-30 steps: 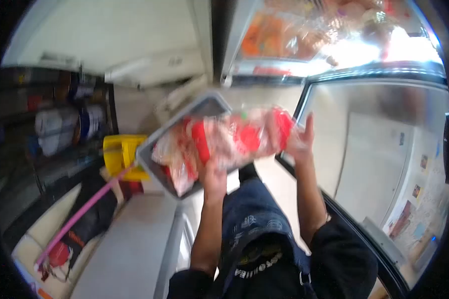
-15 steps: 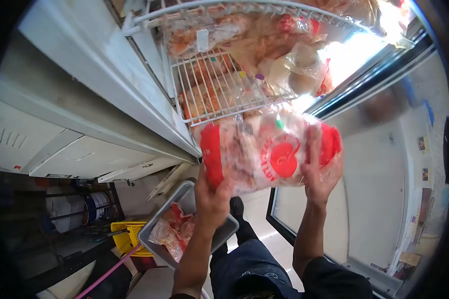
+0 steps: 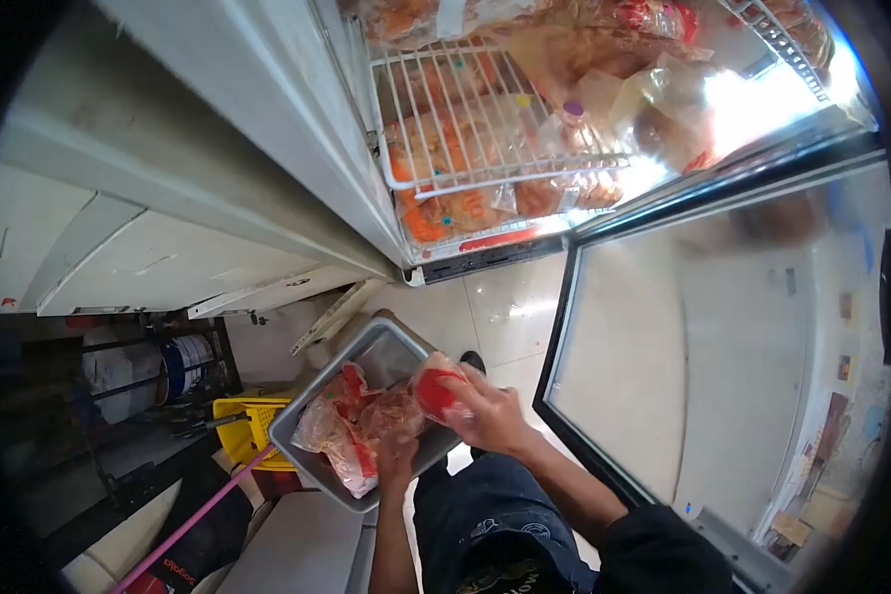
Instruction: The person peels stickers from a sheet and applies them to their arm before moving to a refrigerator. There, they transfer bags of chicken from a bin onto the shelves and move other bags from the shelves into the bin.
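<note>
A red-and-clear plastic package of meat (image 3: 440, 389) is held over the right side of a grey bin (image 3: 284, 436). My right hand (image 3: 493, 418) grips its red end. My left hand (image 3: 396, 453) is down in the bin against the package's other end, with its fingers partly hidden. Beside my left hand, another bagged package with red print (image 3: 339, 441) lies in the bin.
An upright freezer with a white wire shelf (image 3: 495, 178) holds several bagged meats above. Its glass door (image 3: 629, 366) stands open on the right. A yellow bucket (image 3: 257, 426) and pink pole (image 3: 203, 510) are left of the bin.
Both hands have moved down and left with the package, from in front of the freezer shelf to the grey bin. The view has shifted, showing more floor by the door.
</note>
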`<action>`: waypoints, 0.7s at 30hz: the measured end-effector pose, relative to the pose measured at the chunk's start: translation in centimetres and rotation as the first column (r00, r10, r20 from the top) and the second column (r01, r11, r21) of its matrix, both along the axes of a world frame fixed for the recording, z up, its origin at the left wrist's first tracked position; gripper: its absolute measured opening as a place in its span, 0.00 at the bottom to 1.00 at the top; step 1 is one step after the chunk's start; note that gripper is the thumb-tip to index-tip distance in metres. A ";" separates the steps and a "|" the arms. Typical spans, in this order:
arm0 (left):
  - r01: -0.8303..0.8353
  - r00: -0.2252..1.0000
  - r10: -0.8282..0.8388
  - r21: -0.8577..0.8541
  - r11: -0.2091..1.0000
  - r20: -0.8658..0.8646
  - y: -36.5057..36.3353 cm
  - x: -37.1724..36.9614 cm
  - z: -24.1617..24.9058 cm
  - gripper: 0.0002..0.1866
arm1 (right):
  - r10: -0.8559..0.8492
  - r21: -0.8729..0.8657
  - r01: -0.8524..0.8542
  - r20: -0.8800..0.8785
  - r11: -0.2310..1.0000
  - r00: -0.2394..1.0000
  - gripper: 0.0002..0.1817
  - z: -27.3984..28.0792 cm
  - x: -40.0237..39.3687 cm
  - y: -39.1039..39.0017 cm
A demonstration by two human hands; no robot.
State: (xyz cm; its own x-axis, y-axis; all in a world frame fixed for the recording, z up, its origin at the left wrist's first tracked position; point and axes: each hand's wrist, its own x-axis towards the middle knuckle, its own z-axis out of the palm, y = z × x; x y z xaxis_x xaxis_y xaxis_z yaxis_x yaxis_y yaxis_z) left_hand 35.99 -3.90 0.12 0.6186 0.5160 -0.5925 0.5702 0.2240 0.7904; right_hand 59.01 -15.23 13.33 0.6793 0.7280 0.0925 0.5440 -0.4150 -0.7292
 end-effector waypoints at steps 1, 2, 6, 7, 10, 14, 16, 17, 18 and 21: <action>0.044 0.994 0.000 0.416 0.909 -0.105 1.8 -0.8 0.3 0.37 | 0.052 -0.014 -0.052 -0.002 0.999 0.999 0.26 -1.7 -0.9 1.1; 0.122 0.959 0.088 0.671 0.731 -0.270 2.9 -1.4 0.2 0.38 | 0.107 -0.030 -0.107 -0.003 0.994 0.994 0.26 -3.2 -1.6 2.1; 0.423 0.839 0.163 0.811 0.405 -0.519 7.7 -2.5 -1.6 0.38 | 0.171 -0.052 -0.170 0.001 0.984 0.985 0.28 -6.4 -4.6 5.4; 0.424 0.855 0.096 0.794 0.435 -0.509 9.0 -3.5 -3.1 0.36 | 0.179 -0.041 -0.178 0.007 0.983 0.984 0.29 -7.9 -5.5 5.8; 0.304 0.865 0.134 0.718 0.626 -0.483 12.7 -5.9 -8.8 0.30 | 0.335 -0.016 -0.350 0.329 0.937 0.883 0.26 -16.5 -7.0 5.8; 0.056 0.805 0.350 0.648 0.759 -0.480 15.0 -10.4 -11.0 0.24 | 0.161 -0.284 -0.109 0.167 0.953 0.973 0.20 -19.7 -7.6 4.1; -0.057 0.813 0.427 0.675 0.736 -0.397 14.6 -11.3 -10.2 0.22 | 0.011 -0.090 0.002 0.141 0.996 0.990 0.20 -16.0 -6.4 5.9; -0.106 0.825 0.451 0.692 0.714 -0.339 14.5 -11.0 -9.6 0.21 | -0.011 -0.133 0.029 0.132 0.991 0.991 0.20 -16.5 -6.2 6.1; -0.212 0.812 0.506 0.660 0.721 -0.291 13.6 -11.1 -8.0 0.18 | -0.037 -0.184 0.060 0.127 0.981 0.991 0.20 -17.1 -5.8 6.0; -0.486 0.779 0.626 0.593 0.643 -0.041 11.2 -14.2 -5.7 0.10 | -0.114 -0.288 0.142 0.111 0.947 0.987 0.21 -14.8 -5.9 7.3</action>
